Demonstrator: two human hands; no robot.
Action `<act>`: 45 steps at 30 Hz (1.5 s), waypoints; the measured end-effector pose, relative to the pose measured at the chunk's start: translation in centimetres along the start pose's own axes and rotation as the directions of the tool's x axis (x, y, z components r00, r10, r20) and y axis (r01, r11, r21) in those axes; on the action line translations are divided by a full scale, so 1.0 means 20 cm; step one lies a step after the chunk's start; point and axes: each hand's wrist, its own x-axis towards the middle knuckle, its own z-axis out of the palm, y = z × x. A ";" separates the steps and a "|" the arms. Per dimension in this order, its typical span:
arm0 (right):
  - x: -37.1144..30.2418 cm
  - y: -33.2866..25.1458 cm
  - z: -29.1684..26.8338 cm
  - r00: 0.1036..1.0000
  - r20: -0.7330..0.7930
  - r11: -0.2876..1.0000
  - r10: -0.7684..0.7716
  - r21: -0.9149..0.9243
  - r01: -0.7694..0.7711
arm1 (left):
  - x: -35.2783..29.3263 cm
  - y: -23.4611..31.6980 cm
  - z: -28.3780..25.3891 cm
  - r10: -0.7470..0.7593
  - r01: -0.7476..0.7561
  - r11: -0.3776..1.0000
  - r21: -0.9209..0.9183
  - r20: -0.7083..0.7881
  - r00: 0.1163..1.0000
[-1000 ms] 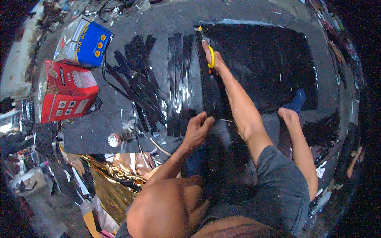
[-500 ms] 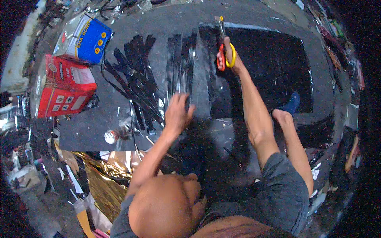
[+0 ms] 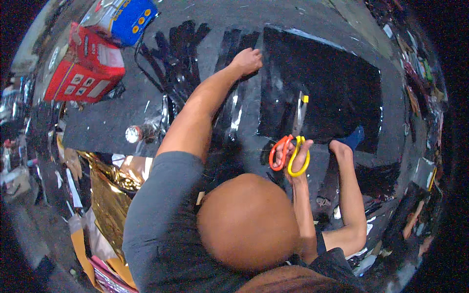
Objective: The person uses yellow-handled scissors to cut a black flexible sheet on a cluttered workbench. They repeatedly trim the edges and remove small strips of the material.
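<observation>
My right hand (image 3: 296, 155) is closed round the loops of a pair of scissors (image 3: 299, 117) with one red and one yellow handle. The blades point away from me, over the near part of a wide black plastic sheet (image 3: 327, 83). My left hand (image 3: 248, 61) reaches far forward to the sheet's left edge, beside long black strips (image 3: 228, 44) lying side by side. Its fingers are curled in; whatever they pinch, if anything, is hidden. Farther left, more black strips (image 3: 178, 53) lie fanned out in a loose bunch.
A red box (image 3: 84, 80) and a blue-and-white box (image 3: 129, 22) stand at the far left. A round-topped container (image 3: 133, 134) sits nearer. Crumpled gold foil (image 3: 108, 195) lies at the lower left. My bent knee (image 3: 246, 219) and blue-socked foot (image 3: 352, 138) are close by.
My right hand has drawn the scissors back toward me from the sheet's far edge. My left hand has moved forward and right along the strips, its fingers now curled.
</observation>
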 end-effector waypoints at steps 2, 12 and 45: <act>-0.04 0.00 0.00 0.999 0.012 0.998 0.048 0.050 -0.049 | -0.01 -0.02 0.04 -0.021 0.015 0.998 -0.055 -0.096 0.995; 0.01 0.00 0.04 0.999 0.032 1.000 0.021 -0.017 -0.020 | -0.07 -0.24 -0.22 -0.964 -0.155 -0.186 -0.970 0.211 -0.161; -0.06 0.07 -0.01 0.988 -0.142 0.994 -0.059 0.079 0.070 | -0.14 0.50 -0.17 0.004 -0.020 0.914 -0.404 -0.041 0.999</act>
